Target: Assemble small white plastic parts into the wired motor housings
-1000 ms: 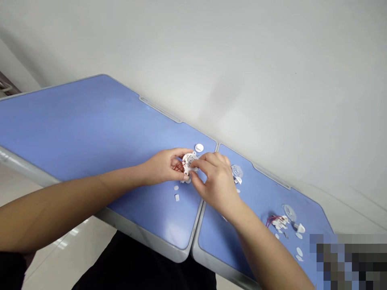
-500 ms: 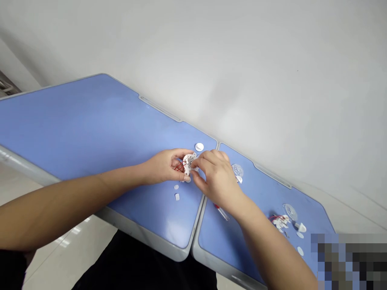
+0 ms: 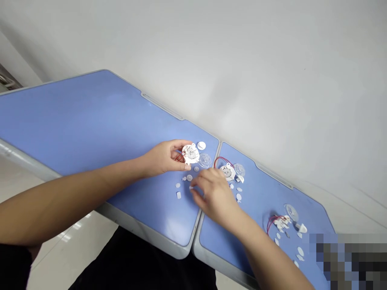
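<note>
My left hand (image 3: 167, 159) grips a round white plastic housing (image 3: 190, 154) by its edge, above the blue table. Red wires run from the housing back into my palm. My right hand (image 3: 214, 193) is lower and to the right, thumb and forefinger pinched on a small white piece (image 3: 191, 187) whose exact shape I cannot make out. Between the hands lie a clear disc (image 3: 204, 160) and several small white parts, among them a little gear (image 3: 189, 177). Past the housing rests a white round cap (image 3: 201, 146).
A second white housing (image 3: 227, 172) with red wires lies beyond my right hand, near another clear disc (image 3: 239, 169). Further right is a third group of parts (image 3: 282, 222) with wires. A seam (image 3: 198, 221) divides the two blue tabletops, and a wall (image 3: 256, 80) stands behind.
My right hand has come away from the housing, moving down towards me, and now pinches a small white piece. My left hand has risen slightly with the housing. The clear disc is uncovered.
</note>
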`<state>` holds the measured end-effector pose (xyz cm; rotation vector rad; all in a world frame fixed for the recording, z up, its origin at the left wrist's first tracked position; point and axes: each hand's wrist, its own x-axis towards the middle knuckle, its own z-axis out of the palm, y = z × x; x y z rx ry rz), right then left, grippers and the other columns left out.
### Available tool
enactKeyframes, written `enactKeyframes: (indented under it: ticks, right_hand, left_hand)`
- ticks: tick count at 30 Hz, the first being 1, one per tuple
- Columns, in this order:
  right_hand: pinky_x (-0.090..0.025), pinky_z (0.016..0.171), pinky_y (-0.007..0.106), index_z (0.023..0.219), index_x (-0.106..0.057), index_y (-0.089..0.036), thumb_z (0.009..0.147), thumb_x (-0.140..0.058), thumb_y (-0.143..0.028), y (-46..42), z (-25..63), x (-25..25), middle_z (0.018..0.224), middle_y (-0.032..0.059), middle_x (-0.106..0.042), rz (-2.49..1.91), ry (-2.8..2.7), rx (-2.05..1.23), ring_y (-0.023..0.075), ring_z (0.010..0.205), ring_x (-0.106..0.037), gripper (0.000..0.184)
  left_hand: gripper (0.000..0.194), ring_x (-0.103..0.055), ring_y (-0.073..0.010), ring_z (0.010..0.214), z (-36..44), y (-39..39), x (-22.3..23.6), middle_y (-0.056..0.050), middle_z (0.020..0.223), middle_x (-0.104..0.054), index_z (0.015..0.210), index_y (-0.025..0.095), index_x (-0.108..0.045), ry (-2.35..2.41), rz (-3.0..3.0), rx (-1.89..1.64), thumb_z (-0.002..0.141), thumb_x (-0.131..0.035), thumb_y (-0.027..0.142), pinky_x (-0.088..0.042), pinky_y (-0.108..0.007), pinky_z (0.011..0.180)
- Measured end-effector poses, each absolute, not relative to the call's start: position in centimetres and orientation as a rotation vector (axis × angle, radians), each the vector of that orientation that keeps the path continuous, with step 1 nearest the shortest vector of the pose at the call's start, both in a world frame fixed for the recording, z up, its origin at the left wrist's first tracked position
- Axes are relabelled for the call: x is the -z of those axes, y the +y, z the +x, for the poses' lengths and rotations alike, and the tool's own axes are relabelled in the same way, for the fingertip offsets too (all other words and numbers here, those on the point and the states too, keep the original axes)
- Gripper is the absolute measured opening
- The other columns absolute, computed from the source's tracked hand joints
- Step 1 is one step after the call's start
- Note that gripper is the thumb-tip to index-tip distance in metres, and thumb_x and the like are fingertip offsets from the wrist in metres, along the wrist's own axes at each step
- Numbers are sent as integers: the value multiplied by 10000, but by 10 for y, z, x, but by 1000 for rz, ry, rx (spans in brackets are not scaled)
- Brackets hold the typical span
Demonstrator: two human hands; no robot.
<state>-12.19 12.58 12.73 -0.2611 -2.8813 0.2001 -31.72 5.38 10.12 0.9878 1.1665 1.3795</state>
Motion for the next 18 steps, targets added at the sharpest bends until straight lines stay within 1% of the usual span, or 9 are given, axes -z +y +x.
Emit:
enactKeyframes:
  ticks: [3,5,12,18]
  right_hand:
    - [-394,732,360,798,-656,-164,784,-609,-108,116,-123,-104,793,52,-627,-283,-2948,-222,210,784,-530,75]
    - [-394,727,361,795,-662,-162,785,-608,-97,114,-123,-97,790,54,-628,-307,-2946,-224,210,779,-531,85]
    - [-393,734,363,921,-673,-179,837,-618,-137,115,-117,-106,849,54,-645,-272,-2870,-306,206,800,-538,108]
    - [-401,748,369,985,-677,-177,844,-637,-195,111,-123,-102,873,57,-655,-135,-2883,-292,205,807,-532,148]
  left_hand:
    - [701,-625,-125,808,-317,53,-104,-50,1010,-664,1280,164,-532,1201,1002,-1370,631,-796,171,-514,-318,810]
    - [701,-622,-124,797,-316,53,-104,-47,999,-661,1281,163,-533,1200,1007,-1367,631,-795,178,-516,-318,797]
    - [697,-635,-148,861,-317,54,-99,-64,1043,-658,1290,175,-525,1160,1041,-1382,647,-792,201,-511,-332,829]
    - [697,-622,-126,816,-316,53,-100,-47,1007,-656,1285,179,-530,1184,1010,-1380,639,-792,180,-507,-318,815]
